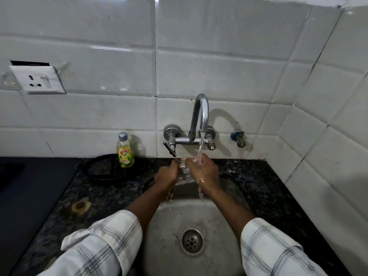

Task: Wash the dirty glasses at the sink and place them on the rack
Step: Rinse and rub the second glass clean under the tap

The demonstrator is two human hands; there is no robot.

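Speckled dark stone surface (256,188) surrounds a steel sink (171,226), its drain (192,241) nearest, between two checked sleeves (103,242). Above the basin's far edge the left hand (166,173) and right hand (206,171) both curl their fingers round a clear glass (185,172) held between them (its outline is hard to trace through the water). Water from the curved tap (200,116) falls onto the right hand and the glass. Left of the hands a yellow-green soap bottle (125,151) stands against the white tiled wall (219,66), with a socket (37,79) higher up.
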